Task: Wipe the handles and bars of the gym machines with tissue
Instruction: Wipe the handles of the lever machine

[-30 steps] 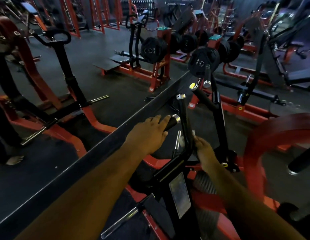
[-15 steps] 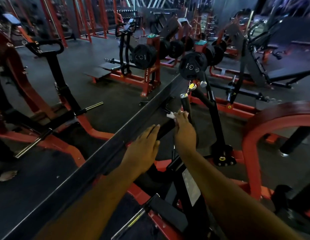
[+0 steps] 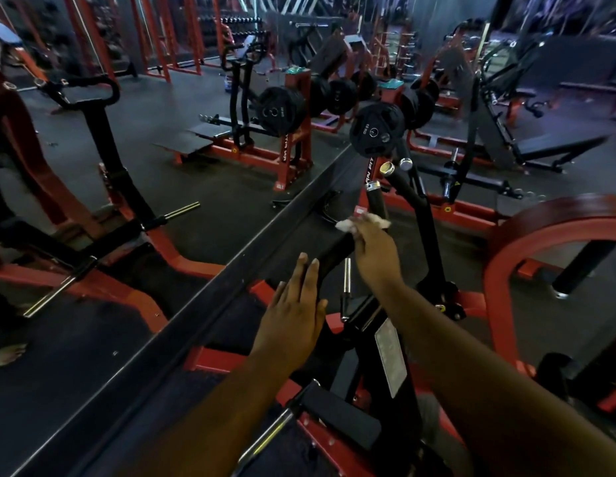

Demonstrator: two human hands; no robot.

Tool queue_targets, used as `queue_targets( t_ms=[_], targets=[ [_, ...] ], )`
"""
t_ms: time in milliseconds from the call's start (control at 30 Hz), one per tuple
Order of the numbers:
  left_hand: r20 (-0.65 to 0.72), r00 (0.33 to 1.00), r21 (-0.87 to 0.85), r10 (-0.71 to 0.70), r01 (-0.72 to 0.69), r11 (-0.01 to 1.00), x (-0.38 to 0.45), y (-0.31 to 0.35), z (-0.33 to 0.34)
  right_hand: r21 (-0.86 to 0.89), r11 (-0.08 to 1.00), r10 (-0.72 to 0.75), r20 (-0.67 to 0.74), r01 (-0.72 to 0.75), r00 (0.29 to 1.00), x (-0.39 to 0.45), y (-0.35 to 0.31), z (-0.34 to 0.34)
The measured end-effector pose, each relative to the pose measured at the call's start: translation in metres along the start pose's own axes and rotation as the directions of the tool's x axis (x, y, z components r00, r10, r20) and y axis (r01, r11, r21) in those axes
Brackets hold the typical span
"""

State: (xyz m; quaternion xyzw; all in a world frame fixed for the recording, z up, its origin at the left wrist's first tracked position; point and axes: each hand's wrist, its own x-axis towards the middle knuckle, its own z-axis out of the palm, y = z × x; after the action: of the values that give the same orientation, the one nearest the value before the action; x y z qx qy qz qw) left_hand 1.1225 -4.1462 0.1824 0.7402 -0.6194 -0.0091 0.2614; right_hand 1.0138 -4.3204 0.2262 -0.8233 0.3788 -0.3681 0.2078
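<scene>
A dim gym of red-framed machines. The right hand (image 3: pixel 375 249) presses a wad of tissue (image 3: pixel 363 222) against the black upright handle (image 3: pixel 377 203); the left hand (image 3: pixel 292 311) rests flat, fingers straight, on the near bar (image 3: pixel 334 253). The thin tissue could shred or slip on the grip.

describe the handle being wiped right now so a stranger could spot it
Start at the red-framed machine beside the mirror. Two black handles rise from it; take the nearer one. Unlike the farther handle, its base is wrapped in white tissue held by the right hand.
</scene>
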Motion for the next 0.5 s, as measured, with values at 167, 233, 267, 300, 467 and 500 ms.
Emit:
queue_targets(
  t_ms=[167, 233, 267, 300, 467, 500],
  targets=[
    [-0.024, 0.999, 0.039, 0.028, -0.027, 0.999, 0.001, -0.003, 0.005, 0.074, 0.951, -0.31, 0.206, 0.301, 0.928, -0.032, -0.022, -0.009],
    [-0.022, 1.0, 0.043, 0.022, -0.021, 0.999, 0.0, -0.003, 0.006, 0.041, 0.952, -0.305, 0.192, 0.302, 0.933, -0.01, -0.012, -0.024],
    [-0.018, 1.0, 0.046, 0.015, -0.014, 0.999, 0.001, -0.003, 0.006, 0.005, 0.971, -0.236, 0.136, 0.238, 0.962, 0.005, -0.002, -0.03],
    [-0.019, 1.0, 0.049, 0.011, -0.01, 0.999, 0.001, -0.003, 0.007, -0.04, 0.988, -0.147, 0.083, 0.15, 0.986, 0.02, 0.007, -0.034],
    [-0.03, 1.0, 0.07, -0.001, 0.003, 0.998, 0.001, -0.001, 0.006, -0.076, 0.997, -0.018, 0.062, 0.022, 0.998, 0.012, 0.016, -0.004],
    [-0.032, 0.999, 0.07, -0.004, 0.007, 0.998, 0.002, -0.001, 0.005, -0.042, 0.998, -0.044, 0.044, 0.046, 0.998, -0.004, 0.008, 0.002]
  ],
)
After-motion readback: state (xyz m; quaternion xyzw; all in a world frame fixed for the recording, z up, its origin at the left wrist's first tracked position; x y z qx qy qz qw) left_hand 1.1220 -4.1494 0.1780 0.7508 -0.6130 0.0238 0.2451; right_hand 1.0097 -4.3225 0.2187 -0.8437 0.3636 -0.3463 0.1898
